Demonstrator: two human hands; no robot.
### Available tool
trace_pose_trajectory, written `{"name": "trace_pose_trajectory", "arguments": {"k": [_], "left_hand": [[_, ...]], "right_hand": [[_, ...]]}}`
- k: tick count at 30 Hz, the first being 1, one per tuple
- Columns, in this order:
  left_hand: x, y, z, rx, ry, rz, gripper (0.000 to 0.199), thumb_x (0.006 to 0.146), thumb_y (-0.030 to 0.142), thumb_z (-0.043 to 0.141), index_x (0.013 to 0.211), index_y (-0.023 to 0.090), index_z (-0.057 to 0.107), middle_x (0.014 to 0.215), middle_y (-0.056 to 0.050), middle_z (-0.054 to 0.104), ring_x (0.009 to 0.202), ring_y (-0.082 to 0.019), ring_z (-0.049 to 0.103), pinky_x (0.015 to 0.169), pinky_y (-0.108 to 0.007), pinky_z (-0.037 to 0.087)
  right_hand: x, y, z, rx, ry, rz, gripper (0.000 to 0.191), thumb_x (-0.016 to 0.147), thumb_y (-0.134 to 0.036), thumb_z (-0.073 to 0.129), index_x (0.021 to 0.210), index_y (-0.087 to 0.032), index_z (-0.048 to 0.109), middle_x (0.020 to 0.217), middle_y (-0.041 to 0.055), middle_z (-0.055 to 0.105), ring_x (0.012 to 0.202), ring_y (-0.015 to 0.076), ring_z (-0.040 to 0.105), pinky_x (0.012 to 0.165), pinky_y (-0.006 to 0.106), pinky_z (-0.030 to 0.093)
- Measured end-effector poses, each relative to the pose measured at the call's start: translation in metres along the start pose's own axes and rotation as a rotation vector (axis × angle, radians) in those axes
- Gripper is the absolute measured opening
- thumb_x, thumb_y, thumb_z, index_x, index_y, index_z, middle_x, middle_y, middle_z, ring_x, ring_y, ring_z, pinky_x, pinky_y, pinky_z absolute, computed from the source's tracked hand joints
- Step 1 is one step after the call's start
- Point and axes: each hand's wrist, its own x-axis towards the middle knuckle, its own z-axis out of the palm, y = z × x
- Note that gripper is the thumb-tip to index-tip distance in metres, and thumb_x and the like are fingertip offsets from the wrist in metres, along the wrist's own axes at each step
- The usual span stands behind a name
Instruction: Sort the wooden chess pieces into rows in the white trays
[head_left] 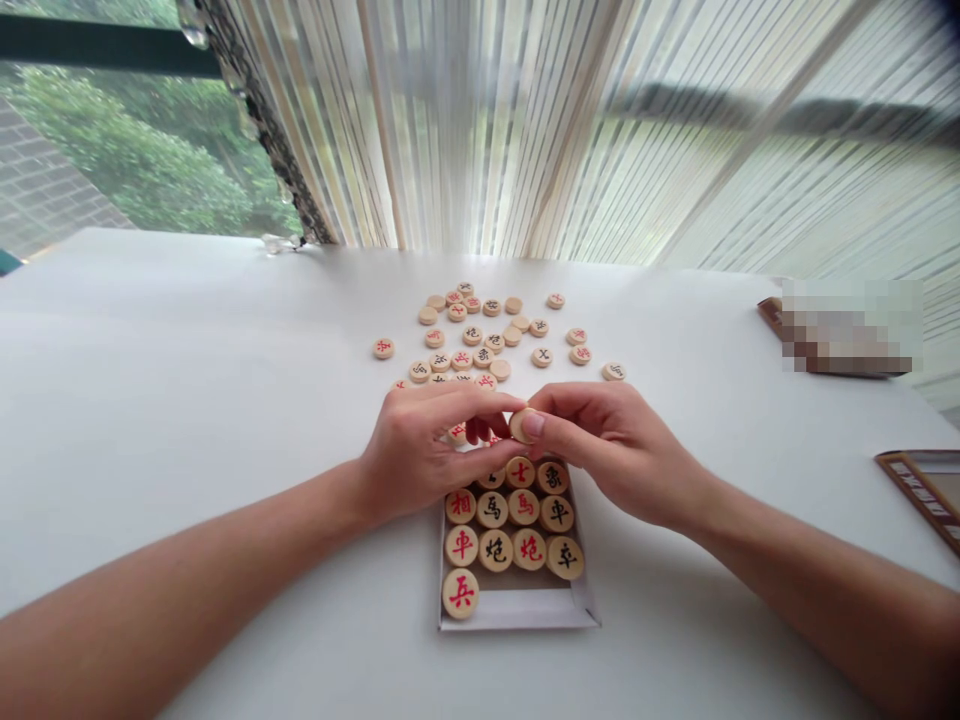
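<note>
Between my two hands is a round wooden Chinese chess piece (pixel 517 427), with no marking showing on the side towards me. My right hand (pixel 611 440) pinches it, thumb across its face. From the left, my left hand (pixel 420 440) has its index fingertip and thumb at the piece's edge. Just below sits a shallow white box (pixel 525 608) with rows of chess pieces in red and black characters. A red-marked piece (pixel 460 594) lies in its front left corner. My hands hide the far end of the box and several loose pieces.
Several loose pieces (pixel 472 336) are scattered over the white table (pixel 225 400) beyond my hands, some face down. At the right are a brown-edged box part (pixel 769 312), partly blurred, and another brown-edged one (pixel 922 495). A striped string curtain (pixel 480 130) hangs along the table's far edge.
</note>
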Motion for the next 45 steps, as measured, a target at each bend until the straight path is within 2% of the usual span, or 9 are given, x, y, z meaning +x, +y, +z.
{"name": "trace_pose_trajectory", "arguments": {"k": [4, 7, 12, 22, 25, 28, 34, 41, 45], "left_hand": [[0.0, 0.001, -0.001, -0.021, 0.009, -0.016, 0.018, 0.087, 0.019, 0.085, 0.103, 0.019, 0.079, 0.08, -0.002, 0.081, 0.064, -0.013, 0.073, 0.063, -0.022, 0.062], [0.001, 0.001, -0.001, -0.039, 0.011, -0.018, 0.02, 0.087, 0.017, 0.086, 0.105, 0.018, 0.079, 0.079, -0.002, 0.08, 0.064, -0.012, 0.073, 0.063, -0.022, 0.063], [0.001, 0.0, -0.001, -0.067, 0.023, -0.018, 0.02, 0.086, 0.014, 0.086, 0.104, 0.014, 0.079, 0.08, -0.003, 0.08, 0.065, -0.011, 0.073, 0.062, -0.02, 0.061], [0.0, -0.003, 0.0, -0.101, 0.015, -0.068, 0.024, 0.085, 0.018, 0.087, 0.108, 0.017, 0.079, 0.086, -0.005, 0.079, 0.067, -0.013, 0.071, 0.06, -0.023, 0.061], [0.0, -0.003, 0.001, -0.15, 0.027, -0.126, 0.026, 0.084, 0.02, 0.088, 0.109, 0.017, 0.079, 0.088, -0.006, 0.08, 0.064, -0.012, 0.069, 0.058, -0.023, 0.061], [0.001, -0.003, 0.001, -0.149, 0.06, -0.137, 0.018, 0.085, 0.018, 0.087, 0.101, 0.015, 0.079, 0.087, -0.005, 0.081, 0.062, -0.01, 0.069, 0.057, -0.021, 0.061], [0.002, -0.005, 0.0, -0.057, 0.059, -0.047, 0.007, 0.089, 0.011, 0.081, 0.094, 0.015, 0.078, 0.086, -0.004, 0.078, 0.068, -0.01, 0.07, 0.063, -0.02, 0.06], [0.0, -0.005, -0.002, 0.063, 0.037, 0.105, 0.007, 0.091, 0.014, 0.08, 0.094, 0.02, 0.078, 0.095, -0.004, 0.077, 0.081, -0.014, 0.076, 0.073, -0.023, 0.065], [-0.002, -0.004, -0.003, 0.061, -0.03, 0.178, 0.007, 0.094, 0.013, 0.077, 0.097, 0.02, 0.076, 0.095, -0.005, 0.076, 0.084, -0.014, 0.076, 0.077, -0.024, 0.065]], "right_hand": [[0.001, 0.0, -0.001, 0.044, -0.01, -0.01, 0.029, 0.092, -0.039, 0.075, 0.072, -0.018, 0.07, 0.063, -0.0015, 0.058, 0.06, 0.0121, 0.044, 0.054, 0.027, 0.033], [0.001, 0.0, -0.002, 0.059, -0.012, -0.026, 0.021, 0.092, -0.03, 0.07, 0.075, -0.018, 0.074, 0.066, -0.001, 0.062, 0.06, 0.0117, 0.045, 0.056, 0.027, 0.035], [0.001, -0.001, -0.004, 0.061, 0.003, -0.03, 0.023, 0.09, -0.023, 0.06, 0.072, -0.018, 0.074, 0.067, 0.0006, 0.065, 0.061, 0.0124, 0.048, 0.057, 0.027, 0.037], [0.001, -0.001, -0.004, -0.032, 0.065, -0.077, 0.034, 0.094, -0.045, 0.077, 0.073, -0.019, 0.073, 0.063, -0.0005, 0.064, 0.057, 0.012, 0.05, 0.051, 0.025, 0.037], [-0.001, 0.0, -0.005, -0.117, 0.102, -0.122, 0.035, 0.096, -0.049, 0.076, 0.078, -0.019, 0.076, 0.071, 0.0031, 0.071, 0.064, 0.0147, 0.057, 0.054, 0.027, 0.041], [-0.001, 0.003, -0.005, -0.21, 0.122, -0.189, 0.029, 0.098, -0.046, 0.075, 0.088, -0.019, 0.079, 0.073, 0.0027, 0.073, 0.063, 0.0141, 0.057, 0.054, 0.027, 0.042], [-0.001, 0.005, -0.007, -0.314, 0.107, -0.209, 0.024, 0.097, -0.042, 0.078, 0.105, -0.02, 0.083, 0.084, 0.005, 0.08, 0.062, 0.0148, 0.062, 0.053, 0.027, 0.046], [-0.003, -0.009, -0.018, -0.456, 0.022, -0.219, 0.012, 0.091, -0.033, 0.079, 0.094, -0.023, 0.084, 0.069, 0.0001, 0.074, 0.055, 0.0124, 0.056, 0.05, 0.027, 0.041], [-0.002, -0.013, -0.022, -0.453, -0.067, -0.172, 0.008, 0.088, -0.027, 0.077, 0.091, -0.024, 0.083, 0.067, -0.0018, 0.07, 0.056, 0.0119, 0.054, 0.049, 0.025, 0.041]]}}
